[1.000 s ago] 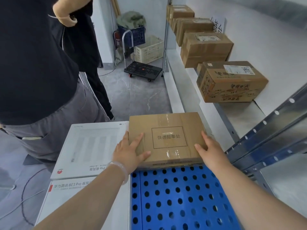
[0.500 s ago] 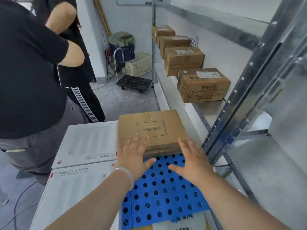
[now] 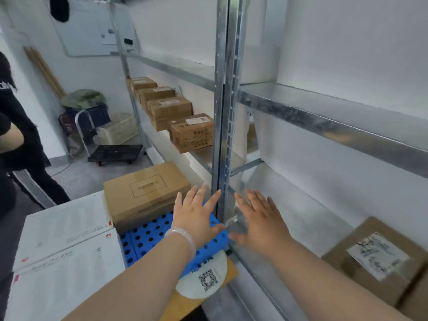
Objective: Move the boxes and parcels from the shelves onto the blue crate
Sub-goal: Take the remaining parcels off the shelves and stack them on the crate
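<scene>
a: where are the hands?
b: both reach forward, fingers spread wide, holding nothing. the left hand (image 3: 196, 218), a pale bangle on its wrist, hovers over the blue crate (image 3: 143, 239). the right hand (image 3: 261, 222) is beyond the steel upright (image 3: 223, 112), above the lower shelf (image 3: 301, 212).
a: and the boxes?
b: one brown box (image 3: 143, 193) lies flat on the crate's far end, just beside the white cartons (image 3: 62, 230). a labelled parcel (image 3: 375, 258) sits on the lower shelf, right of the right hand and apart from it. a row of boxes (image 3: 192, 133) stands on the far shelf.
a: anyone else?
b: a person in black (image 3: 14, 135), at the left edge.
</scene>
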The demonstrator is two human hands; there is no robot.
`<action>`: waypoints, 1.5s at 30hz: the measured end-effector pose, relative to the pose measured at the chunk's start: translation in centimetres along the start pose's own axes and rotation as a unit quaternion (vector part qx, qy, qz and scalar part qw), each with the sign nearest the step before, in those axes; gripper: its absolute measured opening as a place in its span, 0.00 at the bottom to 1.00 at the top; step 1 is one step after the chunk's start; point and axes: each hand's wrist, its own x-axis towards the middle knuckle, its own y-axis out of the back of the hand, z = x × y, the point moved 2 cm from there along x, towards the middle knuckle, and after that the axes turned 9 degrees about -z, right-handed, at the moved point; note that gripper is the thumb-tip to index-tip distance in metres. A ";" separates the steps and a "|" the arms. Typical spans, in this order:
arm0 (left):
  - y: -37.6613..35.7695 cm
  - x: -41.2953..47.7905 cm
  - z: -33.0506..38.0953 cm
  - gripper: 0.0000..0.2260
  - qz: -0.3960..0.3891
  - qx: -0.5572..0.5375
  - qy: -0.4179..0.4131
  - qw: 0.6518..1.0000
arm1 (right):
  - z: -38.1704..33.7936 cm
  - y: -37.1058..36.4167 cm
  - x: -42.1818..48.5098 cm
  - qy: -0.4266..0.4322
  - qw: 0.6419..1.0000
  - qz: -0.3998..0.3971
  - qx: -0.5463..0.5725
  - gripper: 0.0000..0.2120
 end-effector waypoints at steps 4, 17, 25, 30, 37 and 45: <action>-0.3 -3.8 4.8 0.39 0.004 -0.016 -0.073 0.997 | 0.1 0.0 -8.8 -0.072 0.997 0.027 0.018 0.47; 0.7 -17.0 29.1 0.40 0.002 -0.058 -0.360 0.931 | 5.1 0.3 -41.2 -0.412 0.905 0.096 0.032 0.46; 1.2 -25.4 42.5 0.37 -0.056 -0.081 -0.483 0.870 | 7.5 1.3 -56.8 -0.524 0.841 0.136 0.024 0.42; 1.9 -31.4 52.0 0.38 -0.054 -0.102 -0.529 0.841 | 10.1 1.4 -67.0 -0.566 0.810 0.150 0.026 0.40; 2.5 -40.0 65.7 0.38 -0.125 -0.155 -0.543 0.816 | 16.1 3.2 -81.3 -0.591 0.780 0.201 0.048 0.38; 2.2 -44.3 75.0 0.34 -0.143 -0.179 -0.492 0.840 | 22.8 3.9 -90.3 -0.575 0.786 0.207 0.094 0.34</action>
